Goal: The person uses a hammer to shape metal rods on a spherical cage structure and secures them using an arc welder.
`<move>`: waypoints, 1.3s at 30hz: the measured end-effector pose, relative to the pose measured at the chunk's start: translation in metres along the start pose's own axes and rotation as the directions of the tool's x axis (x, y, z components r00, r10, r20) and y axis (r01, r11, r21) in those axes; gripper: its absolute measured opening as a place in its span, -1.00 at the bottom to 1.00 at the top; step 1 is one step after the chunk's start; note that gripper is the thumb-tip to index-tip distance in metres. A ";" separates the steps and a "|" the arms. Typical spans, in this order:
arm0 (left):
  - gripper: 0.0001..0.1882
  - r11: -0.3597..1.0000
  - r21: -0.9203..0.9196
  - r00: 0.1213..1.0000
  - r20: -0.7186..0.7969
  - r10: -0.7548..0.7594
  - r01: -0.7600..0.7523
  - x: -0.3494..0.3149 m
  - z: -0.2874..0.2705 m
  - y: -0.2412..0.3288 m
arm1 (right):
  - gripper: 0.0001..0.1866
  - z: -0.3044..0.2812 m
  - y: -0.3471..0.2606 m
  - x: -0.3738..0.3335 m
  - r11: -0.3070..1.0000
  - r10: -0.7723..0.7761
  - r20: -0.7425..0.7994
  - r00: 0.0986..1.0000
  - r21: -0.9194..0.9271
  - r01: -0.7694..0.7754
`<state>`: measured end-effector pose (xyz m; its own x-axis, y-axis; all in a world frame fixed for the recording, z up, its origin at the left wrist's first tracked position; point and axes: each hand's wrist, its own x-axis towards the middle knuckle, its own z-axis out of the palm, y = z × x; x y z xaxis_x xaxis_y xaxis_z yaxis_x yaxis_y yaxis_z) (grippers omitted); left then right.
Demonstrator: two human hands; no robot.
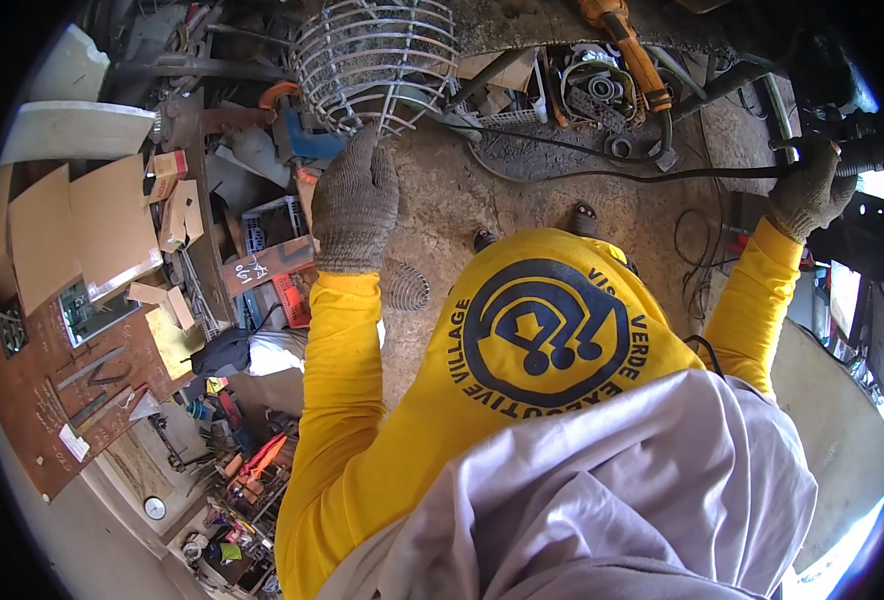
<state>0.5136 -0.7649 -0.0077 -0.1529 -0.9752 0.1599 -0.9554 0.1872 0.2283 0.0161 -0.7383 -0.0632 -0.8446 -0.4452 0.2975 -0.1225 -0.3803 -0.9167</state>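
Observation:
A round cage of pale metal wire [377,60] stands at the top, left of the middle. My left hand [355,205], in a grey-brown knit glove, reaches up to its lower edge, and the fingertips close on a wire there. Far to the right, my right hand [810,190], gloved alike, is closed by a dark metal fixture [867,160] with a ribbed grey part. A black cable [682,175] runs across to this hand. What lies inside the right hand's grip is hidden.
An orange angle grinder [630,50] lies at the top beside a crate of metal parts [597,90]. Cardboard pieces [112,220], boxes and hand tools crowd the left. Loose cable [697,240] coils on the concrete floor [442,190]. A pale panel [832,430] stands at right.

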 end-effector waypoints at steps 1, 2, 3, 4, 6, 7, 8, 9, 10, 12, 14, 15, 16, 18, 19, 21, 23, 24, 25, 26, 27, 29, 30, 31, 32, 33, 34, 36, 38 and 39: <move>-0.65 1.000 0.001 1.000 -0.009 -0.004 0.004 -0.002 0.000 -0.002 | -0.77 0.001 0.001 0.001 1.000 -0.013 -0.007 1.000 0.016 0.013; -0.66 1.000 0.000 1.000 -0.016 -0.003 0.003 -0.001 0.000 0.000 | -0.77 0.002 0.001 0.002 0.999 -0.028 -0.021 0.999 0.028 0.029; -0.67 1.000 -0.001 1.000 -0.023 0.000 0.000 -0.001 -0.001 0.002 | -0.77 0.002 0.001 0.003 0.998 -0.043 -0.035 0.998 0.041 0.045; -0.67 1.000 0.013 1.000 -0.010 -0.013 0.013 0.001 -0.006 0.004 | -0.77 0.004 0.000 0.002 0.998 -0.035 -0.032 0.999 0.050 0.036; -0.68 1.000 0.011 0.999 0.027 -0.016 0.016 0.009 -0.008 0.019 | -0.76 0.004 -0.012 0.001 0.998 -0.042 -0.041 0.998 0.037 0.043; -0.67 1.000 -0.014 1.000 0.014 0.019 -0.019 0.008 -0.011 0.015 | -0.73 0.002 -0.004 0.001 0.999 -0.012 -0.043 0.999 0.046 0.014; -0.66 0.995 -0.073 0.997 -0.004 0.072 -0.072 0.011 -0.010 0.010 | -0.67 -0.005 0.006 0.008 0.997 -0.079 -0.050 0.996 -0.013 0.078; -0.67 0.983 -0.184 1.000 0.010 -0.009 0.011 0.010 -0.007 0.004 | -0.61 -0.008 0.021 0.014 0.989 -0.136 -0.046 0.990 -0.064 0.133; -0.67 0.953 -0.285 0.995 0.041 -0.092 0.100 0.007 -0.001 -0.006 | -0.54 -0.009 0.041 0.018 0.977 -0.189 -0.039 0.981 -0.106 0.184; -0.64 0.982 -0.067 0.976 0.146 -0.163 0.175 0.006 0.002 -0.029 | -0.60 0.011 0.022 0.011 0.984 -0.177 -0.001 0.984 -0.032 0.177; -0.63 0.997 -0.025 0.988 0.136 -0.071 0.075 0.009 0.000 -0.024 | -0.63 0.016 0.015 0.012 0.973 -0.211 -0.032 0.977 0.084 0.213; -0.62 1.000 0.006 0.991 0.130 -0.029 0.029 0.011 -0.003 -0.023 | -0.62 0.010 0.018 0.021 0.969 -0.248 -0.049 0.967 0.001 0.249; -0.62 0.999 -0.018 0.990 0.139 -0.027 0.030 0.013 -0.003 -0.022 | -0.61 0.004 0.020 0.029 0.957 -0.284 -0.060 0.957 -0.082 0.279; -0.61 0.997 -0.058 0.988 0.147 -0.047 0.056 0.013 -0.002 -0.021 | -0.56 0.009 0.018 0.035 0.976 -0.216 -0.112 0.970 -0.045 0.212; -0.62 0.997 -0.061 0.989 0.138 -0.048 0.057 0.013 -0.002 -0.018 | -0.54 0.012 0.018 0.039 0.984 -0.179 -0.133 0.975 -0.025 0.177; -0.62 0.996 -0.066 0.991 0.119 -0.053 0.061 0.011 -0.005 -0.011 | -0.48 0.008 0.030 0.049 0.859 -0.411 -0.146 0.900 -0.392 0.329; -0.62 0.982 -0.145 0.987 0.129 -0.101 0.119 0.010 0.005 -0.023 | -0.43 0.008 0.035 0.058 0.767 -0.514 -0.136 0.847 -0.515 0.382; -0.62 0.973 -0.168 0.982 0.131 -0.136 0.158 0.009 0.004 -0.027 | -0.41 0.012 0.041 0.055 0.799 -0.497 -0.158 0.854 -0.467 0.378; -0.63 0.981 -0.153 0.989 0.109 -0.100 0.116 0.009 0.003 -0.028 | -0.39 0.013 0.045 0.053 0.828 -0.478 -0.178 0.860 -0.419 0.373; -0.63 0.989 -0.124 0.994 0.089 -0.070 0.081 0.010 -0.001 -0.018 | -0.43 0.008 0.049 0.051 0.715 -0.455 -0.153 0.877 -0.651 0.257; -0.62 0.994 -0.097 0.997 0.071 -0.035 0.042 0.011 -0.004 -0.011 | -0.34 -0.001 0.049 0.053 0.749 -0.374 -0.136 0.917 -0.627 0.213; -0.64 1.000 -0.015 0.999 0.053 0.014 -0.013 0.012 -0.007 -0.011 | -0.24 0.005 0.037 0.044 0.798 -0.320 -0.100 0.942 -0.565 0.211; -0.65 0.999 0.019 0.998 0.045 0.044 -0.045 0.012 -0.008 -0.009 | -0.24 0.011 0.025 0.039 0.810 -0.353 -0.091 0.931 -0.527 0.256; -0.65 1.000 0.019 0.999 0.039 0.016 -0.016 0.011 -0.012 -0.005 | -0.23 0.010 0.033 0.045 0.840 -0.362 -0.100 0.927 -0.467 0.278; -0.65 1.000 0.007 0.999 0.039 -0.013 0.013 0.010 -0.009 -0.002 | -0.13 0.017 0.019 0.037 0.802 -0.317 -0.094 0.944 -0.558 0.214; -0.65 0.999 0.001 0.999 0.033 -0.040 0.040 0.009 -0.012 0.003 | -0.10 0.018 0.014 0.036 0.718 -0.290 -0.082 0.953 -0.677 0.160; -0.65 0.999 0.016 0.998 0.040 -0.047 0.047 0.007 -0.014 0.005 | -0.06 0.016 0.013 0.037 0.614 -0.263 -0.074 0.962 -0.782 0.108; -0.64 0.998 0.036 0.998 0.046 -0.052 0.051 0.008 -0.017 0.008 | -0.02 0.014 0.006 0.039 0.520 -0.236 -0.030 0.971 -0.848 0.100; -0.64 0.996 -0.027 0.995 0.047 -0.085 0.086 0.009 -0.015 0.005 | -0.01 0.017 -0.006 0.041 0.476 -0.177 -0.026 0.984 -0.877 0.062; -0.64 0.996 -0.039 0.997 0.031 -0.074 0.076 0.006 -0.011 0.001 | -0.01 0.020 -0.014 0.039 0.474 -0.124 -0.037 0.992 -0.880 0.026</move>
<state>0.5146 -0.7696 0.0045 -0.0891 -0.9897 0.1124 -0.9536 0.1174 0.2771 -0.0045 -0.7664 -0.0340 -0.8415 -0.3644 0.3988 -0.5392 0.5219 -0.6610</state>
